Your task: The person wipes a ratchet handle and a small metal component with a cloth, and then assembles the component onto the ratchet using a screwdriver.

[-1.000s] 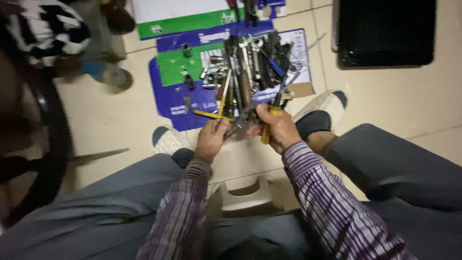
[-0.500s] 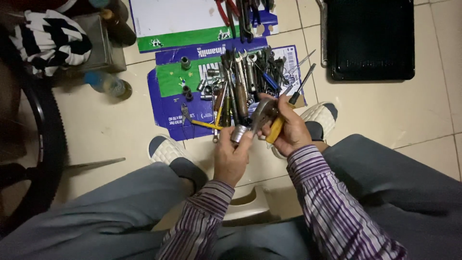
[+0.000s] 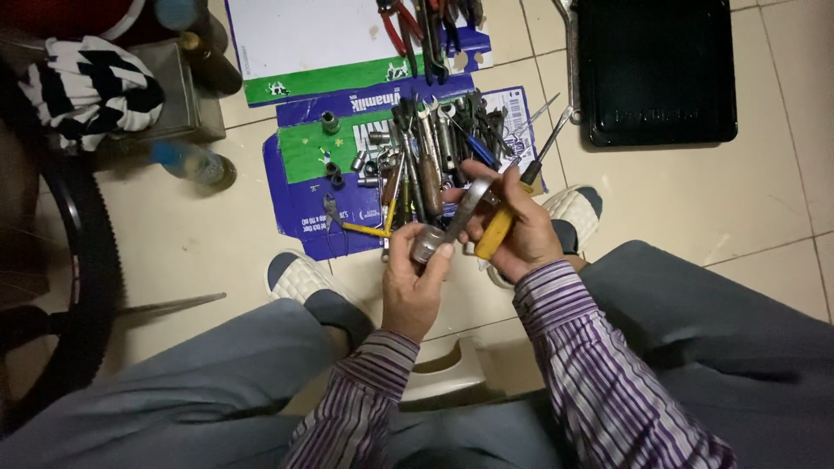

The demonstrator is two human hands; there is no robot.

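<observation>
Left hand (image 3: 415, 276) has its fingers closed round a metal socket (image 3: 426, 243), w/ a flat steel wrench (image 3: 467, 207) rising from it up to the right hand (image 3: 519, 227), which grips that wrench plus a yellow-handled screwdriver (image 3: 497, 231). Both held above the floor, just in front of the tool pile (image 3: 430, 156) on flattened blue cardboard (image 3: 300, 204). Looks early-to-mid: pieces picked and brought together, but can't tell if socket is seated; most tools lie unsorted.
</observation>
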